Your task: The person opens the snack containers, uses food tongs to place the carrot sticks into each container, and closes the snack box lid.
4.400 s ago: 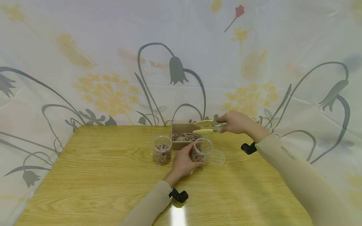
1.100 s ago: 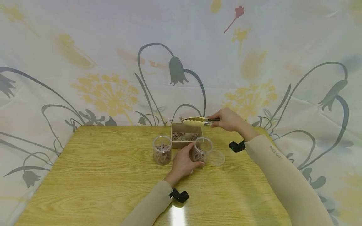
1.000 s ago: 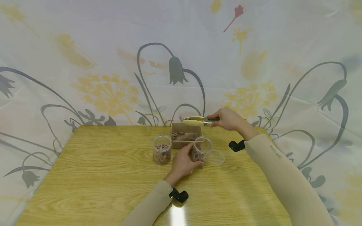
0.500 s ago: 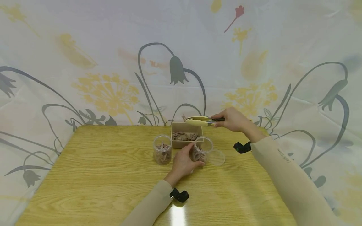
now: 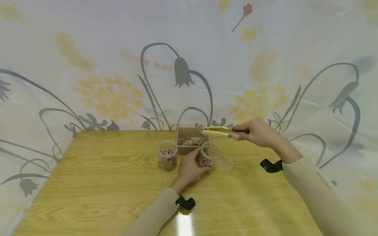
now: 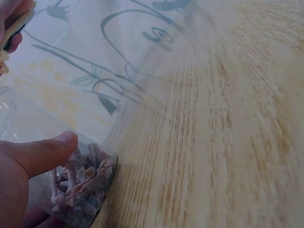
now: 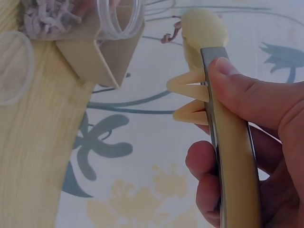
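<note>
My left hand (image 5: 189,168) is wrapped round a clear plastic jar (image 5: 206,161) part filled with brownish-mauve twisted strips; in the left wrist view its thumb presses the wall near the strips (image 6: 83,178). My right hand (image 5: 260,132) grips yellow-tipped tongs (image 5: 217,133), thumb on one arm and fingers round the other in the right wrist view. A few strips (image 7: 173,32) stick out from the tong tips, above the back right of a beige box (image 5: 192,150). More strips lie on the box's floor.
A second clear jar (image 5: 167,159), also holding strips, stands left of my left hand. A round clear lid (image 5: 225,163) lies right of the held jar. The wooden table (image 5: 103,183) ends at a patterned curtain (image 5: 118,49) just behind the box.
Earlier the tongs were spread over the box with nothing visible between them; then strips show at their tips. In the last half second my right hand moves right and slightly down. My left hand stays put.
</note>
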`<state>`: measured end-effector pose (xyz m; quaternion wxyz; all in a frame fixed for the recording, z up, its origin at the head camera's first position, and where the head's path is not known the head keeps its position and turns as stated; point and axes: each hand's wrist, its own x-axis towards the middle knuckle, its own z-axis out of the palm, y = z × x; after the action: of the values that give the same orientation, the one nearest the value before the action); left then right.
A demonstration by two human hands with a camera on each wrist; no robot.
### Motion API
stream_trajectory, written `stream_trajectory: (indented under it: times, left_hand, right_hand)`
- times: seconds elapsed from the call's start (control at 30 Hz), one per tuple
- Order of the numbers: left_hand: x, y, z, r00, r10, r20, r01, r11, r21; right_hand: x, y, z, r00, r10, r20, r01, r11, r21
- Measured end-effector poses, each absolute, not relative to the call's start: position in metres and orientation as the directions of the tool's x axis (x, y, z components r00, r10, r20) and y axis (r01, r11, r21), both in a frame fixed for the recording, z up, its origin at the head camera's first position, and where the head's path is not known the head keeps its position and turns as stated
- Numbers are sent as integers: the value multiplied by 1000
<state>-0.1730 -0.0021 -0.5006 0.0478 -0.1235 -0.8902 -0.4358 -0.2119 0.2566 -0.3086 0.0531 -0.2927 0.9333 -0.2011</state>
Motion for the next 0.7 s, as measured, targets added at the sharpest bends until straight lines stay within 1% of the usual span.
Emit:
stream_trajectory:
  times: [0.3,0.57,0.7]
  left_hand:
    - [-172,-3,-499,-968,177,176,248,591,767]
    - [-171,-3,-496,-968,183,174,249,590,768]
    - [-170,-3,-495,-966,184,179,254,587,769]
  right_hand:
    - [-184,269,-314,-811,-584,24,-539,730,-421]
    - [-178,274,-324,-808,-589,31,-559,748,-358]
    - [-178,276,-329,-797,-601,48,-577,737,-353]
